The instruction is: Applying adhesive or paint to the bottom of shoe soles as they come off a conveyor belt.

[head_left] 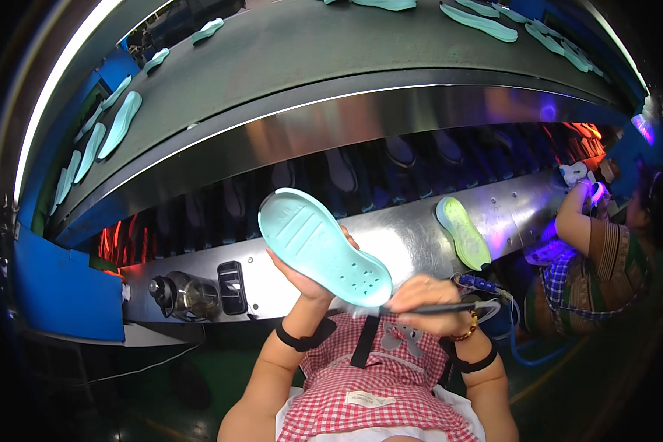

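Note:
A pale turquoise shoe sole [317, 247] lies tilted across my left hand [302, 278]. That hand is closed around it from below, with fingertips showing at its far right edge. My right hand [423, 300], slightly blurred, grips a slim dark-handled tool [453, 308] close to the sole's lower right end. The tool's working tip is blurred, so its kind and whether it touches the sole are unclear. To the right, a yellow-green sole [464, 234] rests on the metal ledge [398, 243].
Beyond the ledge runs a dark conveyor belt [309, 51] carrying several turquoise soles [120, 124]. A jug with a black lid [191, 296] and a black tray [232, 287] are at left. A blue tool with a hose [479, 283] lies near my right hand. A co-worker's arm [573, 221] is at right.

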Available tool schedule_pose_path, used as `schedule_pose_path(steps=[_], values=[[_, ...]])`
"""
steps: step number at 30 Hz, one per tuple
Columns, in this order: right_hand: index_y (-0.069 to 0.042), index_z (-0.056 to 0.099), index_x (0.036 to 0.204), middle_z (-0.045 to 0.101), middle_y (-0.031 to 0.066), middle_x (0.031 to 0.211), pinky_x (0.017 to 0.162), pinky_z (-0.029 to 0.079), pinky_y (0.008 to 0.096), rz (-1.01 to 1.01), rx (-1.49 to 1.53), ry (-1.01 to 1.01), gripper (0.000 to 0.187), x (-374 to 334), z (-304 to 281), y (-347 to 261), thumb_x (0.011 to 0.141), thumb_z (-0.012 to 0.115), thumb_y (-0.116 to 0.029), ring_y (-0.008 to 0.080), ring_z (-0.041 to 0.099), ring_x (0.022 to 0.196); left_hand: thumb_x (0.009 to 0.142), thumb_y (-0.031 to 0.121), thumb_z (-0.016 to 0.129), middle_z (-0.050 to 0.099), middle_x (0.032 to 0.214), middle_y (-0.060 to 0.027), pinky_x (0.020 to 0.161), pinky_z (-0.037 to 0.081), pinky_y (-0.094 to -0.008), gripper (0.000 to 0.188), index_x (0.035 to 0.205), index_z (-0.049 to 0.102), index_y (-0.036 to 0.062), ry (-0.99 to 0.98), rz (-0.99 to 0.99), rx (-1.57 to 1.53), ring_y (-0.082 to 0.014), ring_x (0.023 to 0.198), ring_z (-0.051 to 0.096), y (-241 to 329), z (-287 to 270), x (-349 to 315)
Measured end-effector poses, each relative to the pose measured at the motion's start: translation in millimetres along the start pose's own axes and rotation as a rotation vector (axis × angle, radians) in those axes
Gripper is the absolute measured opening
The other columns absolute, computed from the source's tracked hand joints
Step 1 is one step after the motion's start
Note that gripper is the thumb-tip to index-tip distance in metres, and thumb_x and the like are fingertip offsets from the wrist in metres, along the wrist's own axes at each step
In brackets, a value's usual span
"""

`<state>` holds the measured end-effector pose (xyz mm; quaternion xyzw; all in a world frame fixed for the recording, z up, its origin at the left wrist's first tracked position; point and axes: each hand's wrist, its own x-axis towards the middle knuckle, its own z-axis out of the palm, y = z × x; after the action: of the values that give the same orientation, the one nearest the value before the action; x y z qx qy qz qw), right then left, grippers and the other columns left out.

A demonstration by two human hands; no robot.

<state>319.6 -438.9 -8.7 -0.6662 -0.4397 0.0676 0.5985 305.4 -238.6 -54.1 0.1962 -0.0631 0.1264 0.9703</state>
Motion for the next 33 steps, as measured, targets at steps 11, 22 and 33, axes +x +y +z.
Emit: schedule_pose_path(steps=[11,22,33], values=[[-0.002,0.066,0.088,0.065,0.0077,0.087,0.077,0.047,0.0304,0.221,0.036,0.148,0.023,-11.5,-6.8,11.5,0.066,0.070,0.000,0.0201,0.059,0.086,0.071,0.079,0.015,0.054,0.092,-0.0202,0.068,0.047,-0.0397,0.092,0.114,0.046,0.0041,0.031,-0.011,0.143,-0.0295,0.075,0.056,5.8,5.7,7.1],[0.004,0.061,0.094,0.064,0.0114,0.092,0.073,0.048,0.0239,0.516,0.736,0.261,0.022,-14.1,9.8,1.5,0.073,0.064,0.003,0.0162,0.060,0.080,0.083,0.059,0.031,0.047,0.117,-0.0214,0.087,0.044,-0.0457,0.073,0.130,0.030,0.0022,0.118,-0.232,0.123,-0.0338,0.096,0.055,-14.2,17.5,-28.0],[-0.002,0.064,0.091,0.064,0.0124,0.092,0.072,0.051,0.0284,0.163,0.003,-0.326,0.019,2.7,-15.4,-21.2,0.072,0.066,-0.003,0.0222,0.064,0.082,0.083,0.028,0.052,0.051,0.113,-0.0181,0.083,0.047,-0.0309,0.059,0.128,0.032,-0.0044,-0.200,-0.859,0.138,-0.0208,0.098,0.057,13.2,-8.0,-6.8]])
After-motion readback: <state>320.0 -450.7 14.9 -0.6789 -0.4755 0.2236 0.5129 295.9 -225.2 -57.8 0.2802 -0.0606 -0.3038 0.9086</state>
